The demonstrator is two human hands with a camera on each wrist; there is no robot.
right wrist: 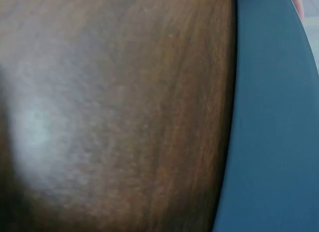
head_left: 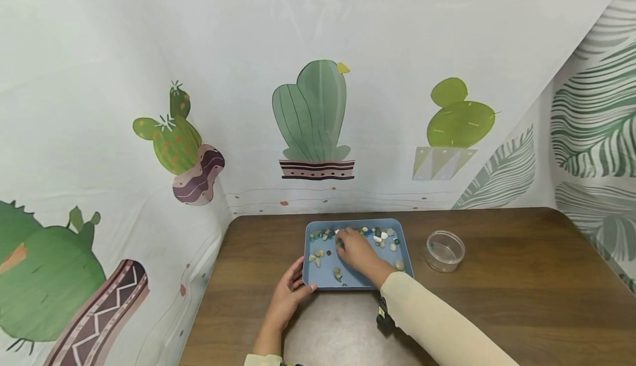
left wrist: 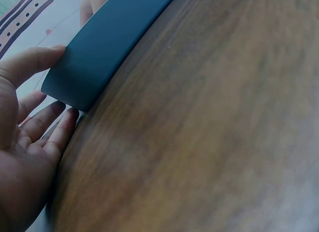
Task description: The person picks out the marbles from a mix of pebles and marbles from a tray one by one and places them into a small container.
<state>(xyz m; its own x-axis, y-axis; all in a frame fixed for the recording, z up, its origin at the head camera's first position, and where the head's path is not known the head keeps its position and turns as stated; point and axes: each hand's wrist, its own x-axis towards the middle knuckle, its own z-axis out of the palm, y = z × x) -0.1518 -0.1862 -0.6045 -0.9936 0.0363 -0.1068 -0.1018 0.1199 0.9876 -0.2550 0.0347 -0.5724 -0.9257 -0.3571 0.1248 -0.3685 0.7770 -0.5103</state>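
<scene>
A shallow blue tray (head_left: 358, 285) holds many small stones of several colours. My left hand (head_left: 287, 295) grips its near left corner, thumb on the front wall and fingers (left wrist: 64, 130) around the side. My right hand (head_left: 359, 251) reaches into the tray, its fingers bent downward among the stones near the back. Whether a stone is between those fingertips is hidden. Tan stones (head_left: 316, 257) and a dark red stone (head_left: 328, 253) lie left of that hand. White stones (head_left: 381, 237) lie to its right. In the right wrist view only the tray's wall (right wrist: 274, 117) and tabletop show clearly.
A clear round plastic container (head_left: 444, 251) stands on the wooden table (head_left: 521, 277), right of the tray. Behind the table hangs a white cloth (head_left: 238, 134) printed with cacti. A dark wrist device (head_left: 384, 316) sits at the right sleeve's cuff.
</scene>
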